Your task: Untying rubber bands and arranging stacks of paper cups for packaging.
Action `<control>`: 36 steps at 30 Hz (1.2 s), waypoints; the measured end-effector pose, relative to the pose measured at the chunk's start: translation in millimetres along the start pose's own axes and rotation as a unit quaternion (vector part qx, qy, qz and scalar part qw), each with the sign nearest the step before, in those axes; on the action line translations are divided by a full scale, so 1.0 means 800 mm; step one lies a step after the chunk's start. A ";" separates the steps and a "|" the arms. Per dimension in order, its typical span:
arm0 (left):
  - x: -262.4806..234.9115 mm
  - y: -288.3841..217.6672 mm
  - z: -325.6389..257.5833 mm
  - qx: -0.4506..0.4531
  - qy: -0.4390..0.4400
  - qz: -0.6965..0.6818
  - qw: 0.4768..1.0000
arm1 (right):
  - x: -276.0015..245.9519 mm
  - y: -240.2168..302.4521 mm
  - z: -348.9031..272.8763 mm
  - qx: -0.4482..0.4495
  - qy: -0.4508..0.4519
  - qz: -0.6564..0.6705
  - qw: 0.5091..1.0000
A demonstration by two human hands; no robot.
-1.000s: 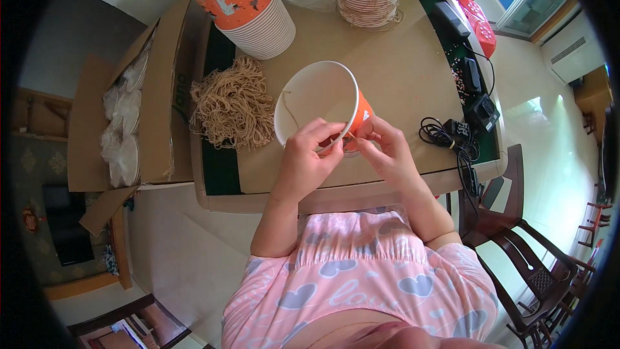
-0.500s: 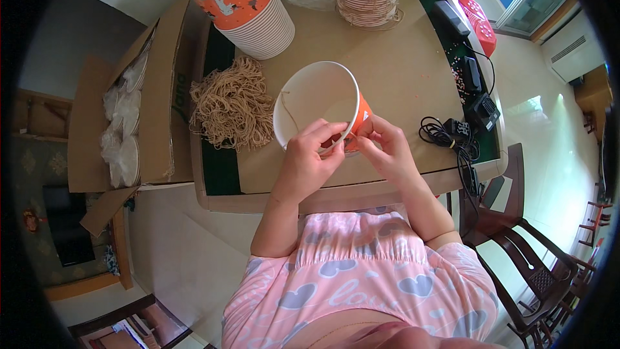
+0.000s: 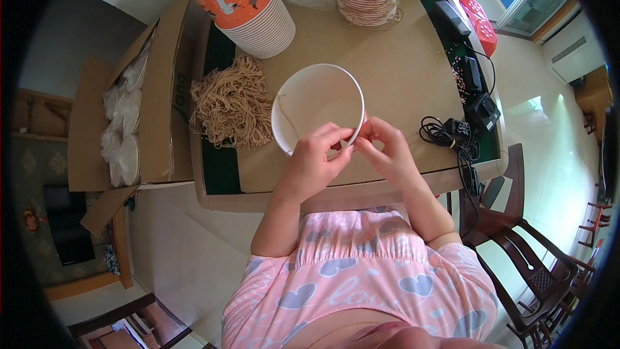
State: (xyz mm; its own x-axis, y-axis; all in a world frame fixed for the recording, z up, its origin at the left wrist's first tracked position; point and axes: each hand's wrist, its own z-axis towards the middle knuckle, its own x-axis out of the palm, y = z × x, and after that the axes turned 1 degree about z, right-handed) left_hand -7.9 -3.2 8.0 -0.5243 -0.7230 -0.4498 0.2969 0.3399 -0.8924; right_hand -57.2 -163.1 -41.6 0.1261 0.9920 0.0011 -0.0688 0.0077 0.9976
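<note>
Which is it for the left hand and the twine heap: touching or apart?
Apart. The head view shows the left hand at the bucket, with bare brown tabletop between it and the twine heap.

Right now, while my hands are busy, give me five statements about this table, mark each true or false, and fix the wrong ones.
1. Your left hand is at the rim of the paper bucket. True.
2. The twine pile lies right of the bucket. False: the twine pile lies to its left.
3. A black cable bundle lies toward the table's right side. True.
4. The cardboard box is closed. False: the cardboard box is open.
5. Your right hand is beside the bucket's rim. True.
</note>
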 end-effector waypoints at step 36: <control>0.031 0.026 0.009 -0.041 0.014 0.004 0.999 | -0.013 0.043 -0.056 0.080 0.112 -0.078 0.988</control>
State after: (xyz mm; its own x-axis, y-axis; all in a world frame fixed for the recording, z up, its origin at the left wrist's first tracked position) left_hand -9.1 -18.2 -21.2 -0.5451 -0.7033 -0.4563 0.2348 0.3945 -0.8884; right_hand -105.4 -167.2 -10.3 -0.0998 0.9836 -0.1502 0.0929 0.1595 0.9828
